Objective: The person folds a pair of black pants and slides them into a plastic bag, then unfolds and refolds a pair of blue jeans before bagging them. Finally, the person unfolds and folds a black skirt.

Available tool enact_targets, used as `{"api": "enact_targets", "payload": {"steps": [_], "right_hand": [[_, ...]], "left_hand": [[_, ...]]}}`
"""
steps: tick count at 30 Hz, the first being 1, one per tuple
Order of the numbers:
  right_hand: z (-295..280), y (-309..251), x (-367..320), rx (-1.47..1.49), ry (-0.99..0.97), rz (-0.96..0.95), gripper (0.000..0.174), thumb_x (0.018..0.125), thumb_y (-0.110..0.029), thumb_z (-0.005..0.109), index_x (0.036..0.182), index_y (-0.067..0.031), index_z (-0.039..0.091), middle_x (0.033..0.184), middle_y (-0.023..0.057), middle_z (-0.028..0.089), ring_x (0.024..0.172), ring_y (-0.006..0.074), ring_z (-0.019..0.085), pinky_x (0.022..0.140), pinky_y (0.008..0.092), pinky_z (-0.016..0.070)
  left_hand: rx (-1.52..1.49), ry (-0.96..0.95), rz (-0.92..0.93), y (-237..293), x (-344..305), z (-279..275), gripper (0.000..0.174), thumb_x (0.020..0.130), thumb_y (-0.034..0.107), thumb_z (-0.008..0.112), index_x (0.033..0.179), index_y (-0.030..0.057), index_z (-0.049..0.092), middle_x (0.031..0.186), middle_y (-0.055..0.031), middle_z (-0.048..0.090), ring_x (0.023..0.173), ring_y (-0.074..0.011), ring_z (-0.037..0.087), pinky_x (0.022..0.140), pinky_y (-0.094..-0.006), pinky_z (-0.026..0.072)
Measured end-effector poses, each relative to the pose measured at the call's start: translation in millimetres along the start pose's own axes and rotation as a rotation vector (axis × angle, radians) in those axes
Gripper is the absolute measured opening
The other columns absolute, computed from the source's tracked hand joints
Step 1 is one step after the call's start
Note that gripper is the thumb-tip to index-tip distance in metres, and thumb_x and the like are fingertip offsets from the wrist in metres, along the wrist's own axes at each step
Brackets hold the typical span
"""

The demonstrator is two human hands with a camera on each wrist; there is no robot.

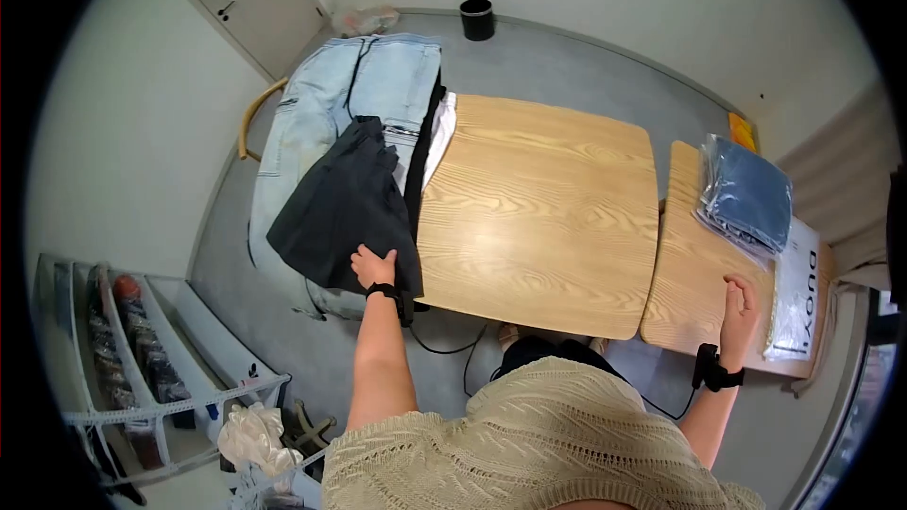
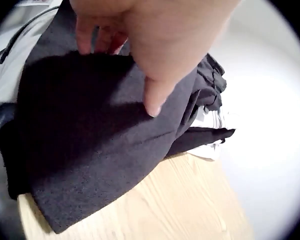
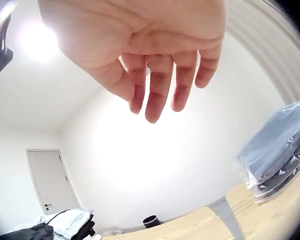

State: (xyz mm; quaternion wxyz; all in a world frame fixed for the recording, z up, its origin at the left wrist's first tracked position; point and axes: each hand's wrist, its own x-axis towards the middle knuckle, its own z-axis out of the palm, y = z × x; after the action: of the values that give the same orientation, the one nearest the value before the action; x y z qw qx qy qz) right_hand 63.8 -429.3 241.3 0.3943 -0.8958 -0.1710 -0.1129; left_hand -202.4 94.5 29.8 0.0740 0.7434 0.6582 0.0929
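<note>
A black garment (image 1: 345,198) lies over a pile of light blue denim clothes (image 1: 312,85) at the table's left end. My left hand (image 1: 375,267) rests on its near part; in the left wrist view the hand (image 2: 150,45) has its fingers and thumb spread over the dark cloth (image 2: 90,135), fingertips partly out of sight. My right hand (image 1: 738,316) is raised at the near edge of the right-hand table, holding nothing. Its fingers (image 3: 159,92) hang loosely bent in the right wrist view. Farther back from it lies a stack of blue clothing in clear plastic (image 1: 751,194).
A wooden table (image 1: 539,217) stands in the middle, with a gap before the right table (image 1: 694,274). A white printed bag (image 1: 798,293) lies at its right. A hanging organizer (image 1: 161,406) is at lower left, a black bin (image 1: 478,21) by the wall.
</note>
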Motion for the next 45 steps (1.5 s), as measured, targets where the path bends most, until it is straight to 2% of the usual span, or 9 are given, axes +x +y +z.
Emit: {"api": "enact_targets", "payload": {"steps": [3,10,18,22,28,36,39,43,45], "right_hand": [[-3,-6,-13,0.061,-0.046,0.085,0.016,0.091,-0.012,0.056,0.093,0.0011,0.063,0.094,0.0093,0.065,0.093,0.0197,0.059,0.085,0.0294,0.0434],[10,-9,-26,0.088,-0.122,0.054,0.014,0.089,-0.010,0.057,0.093,0.0010,0.064,0.092,0.0104,0.066,0.089,0.0206,0.061,0.082,0.0292,0.0448],[46,-11,-19,0.134,-0.289,0.020,0.014,0.089,-0.011,0.057,0.093,0.0009,0.065,0.091,0.0111,0.066,0.090,0.0211,0.062,0.081,0.0296,0.0460],[82,48,-17,0.322,-0.350,0.138,0.026,0.092,-0.018,0.055,0.111,-0.0009,0.059,0.096,0.0128,0.065,0.092,0.0228,0.061,0.083,0.0304,0.0459],[120,182,-40,0.071,-0.552,0.423,0.064,0.086,-0.035,0.062,0.131,0.0042,0.041,0.116,0.0241,0.057,0.108,0.0324,0.056,0.093,0.0370,0.0424],[129,228,-32,-0.066,-0.250,0.468,0.058,0.083,-0.026,0.060,0.129,0.0046,0.042,0.121,0.0257,0.053,0.112,0.0379,0.052,0.097,0.0379,0.0401],[137,234,-7,0.429,-0.162,0.610,0.041,0.087,-0.025,0.053,0.115,0.0053,0.055,0.099,0.0195,0.063,0.098,0.0257,0.060,0.082,0.0299,0.0451],[156,240,34,0.366,-0.503,0.742,0.056,0.084,-0.039,0.061,0.115,0.0074,0.055,0.098,0.0179,0.066,0.094,0.0254,0.062,0.080,0.0312,0.0454],[176,233,26,0.346,-0.388,0.700,0.065,0.078,-0.038,0.068,0.117,0.0123,0.051,0.104,0.0214,0.064,0.099,0.0285,0.061,0.086,0.0324,0.0458]], "left_hand": [[0.029,0.021,0.044,0,13,6,0.022,0.086,0.019,0.062,0.102,0.0044,0.057,0.102,-0.0164,0.055,0.095,-0.0340,0.056,0.075,-0.0447,0.0490],[-0.522,0.224,0.579,68,-4,-4,0.020,0.089,0.011,0.053,0.099,-0.0068,0.055,0.121,-0.0281,0.049,0.109,-0.0439,0.047,0.095,-0.0430,0.0391],[-1.062,-0.460,0.764,210,-146,-55,0.029,0.095,0.020,0.049,0.110,-0.0046,0.053,0.123,-0.0246,0.053,0.115,-0.0377,0.050,0.098,-0.0377,0.0389],[-0.994,-1.146,1.035,240,-202,-70,0.031,0.092,0.021,0.055,0.118,0.0030,0.056,0.122,-0.0131,0.058,0.103,-0.0252,0.058,0.090,-0.0312,0.0442],[-0.822,-0.782,0.853,225,-182,-11,0.022,0.087,0.015,0.059,0.107,0.0057,0.063,0.094,-0.0101,0.067,0.084,-0.0182,0.064,0.075,-0.0284,0.0498],[-0.479,-0.565,0.642,183,-119,57,0.035,0.084,0.011,0.060,0.116,0.0010,0.055,0.113,-0.0166,0.061,0.103,-0.0296,0.058,0.090,-0.0361,0.0454],[-0.453,-0.515,0.691,210,-119,70,0.041,0.083,0.014,0.062,0.120,-0.0005,0.052,0.119,-0.0197,0.057,0.112,-0.0332,0.052,0.096,-0.0390,0.0410],[-0.415,-0.429,0.754,254,-114,110,0.058,0.081,0.028,0.066,0.127,-0.0018,0.047,0.125,-0.0211,0.052,0.118,-0.0368,0.047,0.101,-0.0413,0.0363],[-0.352,-0.489,0.681,274,-122,113,0.068,0.080,0.038,0.067,0.130,-0.0016,0.043,0.130,-0.0210,0.048,0.122,-0.0354,0.043,0.104,-0.0405,0.0333]]}}
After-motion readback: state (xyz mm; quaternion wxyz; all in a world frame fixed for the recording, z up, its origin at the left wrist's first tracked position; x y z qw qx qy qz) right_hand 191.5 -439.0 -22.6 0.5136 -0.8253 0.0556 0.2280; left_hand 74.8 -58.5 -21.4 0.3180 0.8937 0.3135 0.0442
